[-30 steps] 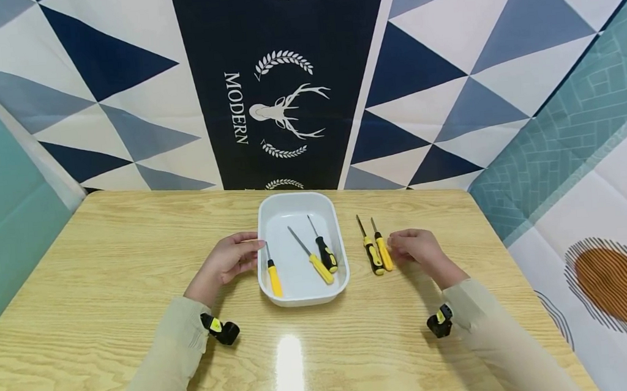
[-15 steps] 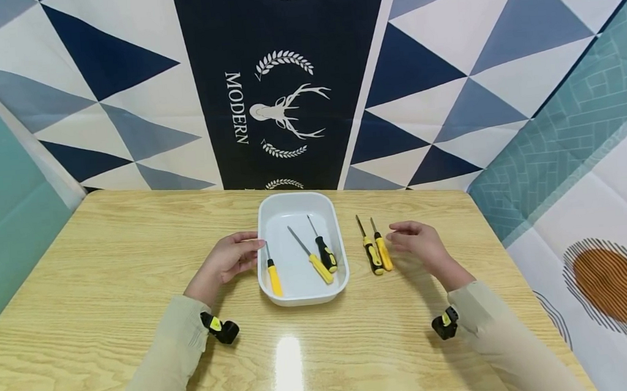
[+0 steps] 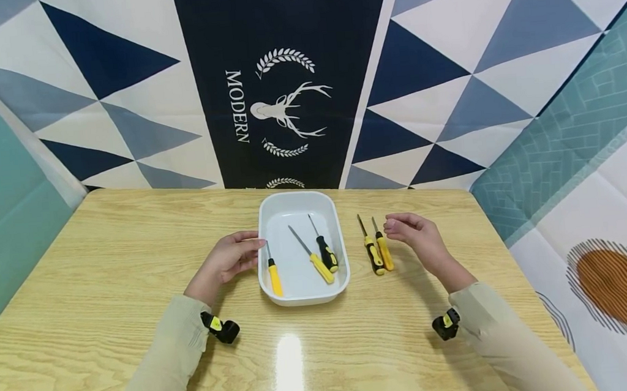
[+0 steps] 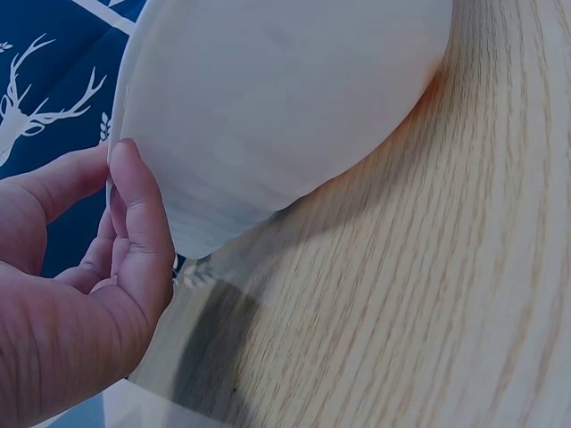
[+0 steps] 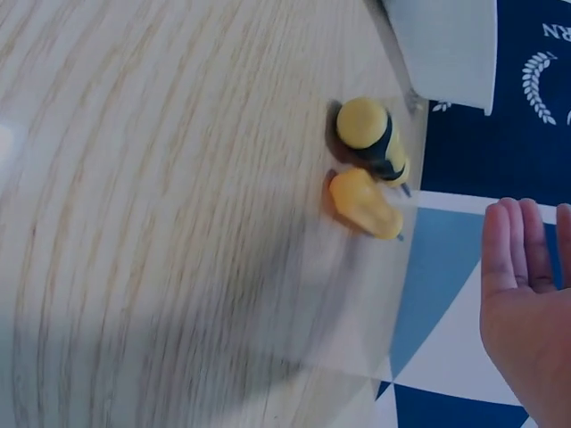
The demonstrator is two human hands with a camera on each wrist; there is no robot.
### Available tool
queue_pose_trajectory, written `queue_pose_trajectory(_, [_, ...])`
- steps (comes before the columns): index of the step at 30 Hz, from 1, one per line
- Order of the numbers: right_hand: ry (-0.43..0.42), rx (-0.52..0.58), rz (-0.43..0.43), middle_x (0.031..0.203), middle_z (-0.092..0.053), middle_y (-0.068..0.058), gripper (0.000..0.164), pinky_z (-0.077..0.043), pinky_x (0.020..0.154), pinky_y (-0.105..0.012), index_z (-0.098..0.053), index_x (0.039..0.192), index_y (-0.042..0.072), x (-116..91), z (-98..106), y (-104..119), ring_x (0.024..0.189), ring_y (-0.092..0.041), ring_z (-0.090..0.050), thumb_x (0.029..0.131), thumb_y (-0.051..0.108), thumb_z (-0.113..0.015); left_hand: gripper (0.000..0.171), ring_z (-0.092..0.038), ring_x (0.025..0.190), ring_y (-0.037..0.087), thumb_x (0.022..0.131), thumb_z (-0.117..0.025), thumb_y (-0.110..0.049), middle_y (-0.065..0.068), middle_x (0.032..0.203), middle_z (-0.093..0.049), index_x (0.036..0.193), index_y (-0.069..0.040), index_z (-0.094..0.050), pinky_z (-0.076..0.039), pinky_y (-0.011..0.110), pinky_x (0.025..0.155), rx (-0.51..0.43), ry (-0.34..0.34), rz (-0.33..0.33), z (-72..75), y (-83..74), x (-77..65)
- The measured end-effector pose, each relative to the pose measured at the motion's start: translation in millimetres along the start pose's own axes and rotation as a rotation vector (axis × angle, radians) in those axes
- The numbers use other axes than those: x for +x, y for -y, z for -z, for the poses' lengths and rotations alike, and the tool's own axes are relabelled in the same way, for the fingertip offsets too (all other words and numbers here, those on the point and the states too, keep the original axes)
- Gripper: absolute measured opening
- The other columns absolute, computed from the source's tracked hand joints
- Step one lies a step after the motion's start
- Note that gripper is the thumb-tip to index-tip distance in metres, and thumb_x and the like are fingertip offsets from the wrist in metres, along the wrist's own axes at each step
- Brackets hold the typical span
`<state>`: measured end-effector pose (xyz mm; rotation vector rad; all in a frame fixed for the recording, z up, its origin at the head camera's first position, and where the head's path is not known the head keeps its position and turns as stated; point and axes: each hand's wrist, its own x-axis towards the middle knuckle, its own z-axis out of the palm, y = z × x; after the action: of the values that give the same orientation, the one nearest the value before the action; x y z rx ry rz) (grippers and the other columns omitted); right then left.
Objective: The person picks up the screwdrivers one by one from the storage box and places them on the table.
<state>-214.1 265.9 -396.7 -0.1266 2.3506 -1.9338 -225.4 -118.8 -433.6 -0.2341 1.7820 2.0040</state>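
Left hand (image 3: 233, 257) pinching tray (image 3: 290, 268), white, round-cornered

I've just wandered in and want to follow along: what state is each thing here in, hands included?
White rectangular plastic-looking tray: upright, uncovered
Yellow-handled, black-collared screwdriver: in tray, left
All-yellow-handled screwdriver: in tray, slanted
Mostly black-handled screwdriver: in tray, right
Yellow-and-black-handled screwdriver: on the wood-grain table
Amber-handled screwdriver: on the table, outermost
Left hand: pinches tray rim
Right hand: holds nothing
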Motion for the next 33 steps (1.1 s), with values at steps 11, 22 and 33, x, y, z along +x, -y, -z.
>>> queue_pose_trajectory(11, [0.021, 0.016, 0.059, 0.099, -0.065, 0.009, 0.023, -0.054, 0.082, -0.019, -0.061, 0.111, 0.012, -3.0, -7.3, 9.9, 0.089, -0.005, -0.064, 0.089, 0.019, -0.064, 0.053, -0.059, 0.072, 0.008, 0.089, -0.063, -0.015, 0.001, 0.089, -0.062, 0.136, -0.003, -0.042, -0.055, 0.018, 0.065, -0.001, -0.004, -0.006, -1.0, -1.2, -1.3])
queue_pose_trajectory(22, [0.042, -0.051, 0.057, 0.101, -0.064, 0.012, 0.045, -0.053, 0.082, -0.015, -0.055, 0.121, -0.005, -2.1, -15.7, 13.6, 0.093, -0.001, -0.062, 0.086, 0.020, -0.069, 0.051, -0.059, 0.072, 0.007, 0.090, -0.063, -0.014, 0.001, 0.088, -0.062, 0.136, -0.003, -0.043, -0.055, 0.018, 0.065, 0.003, -0.009, 0.002, -1.2, -1.1, -0.6])
queue_pose_trajectory(33, [0.058, -0.186, 0.053, 0.113, -0.062, -0.014, 0.046, -0.054, 0.078, -0.017, -0.057, 0.120, 0.002, -1.8, -29.0, 18.8, 0.090, -0.003, -0.062, 0.083, 0.026, -0.072, 0.055, -0.059, 0.073, 0.007, 0.090, -0.063, -0.015, 0.000, 0.088, -0.063, 0.137, -0.002, -0.041, -0.055, 0.017, 0.066, 0.000, 0.006, -0.001, 0.2, -0.5, -0.5])
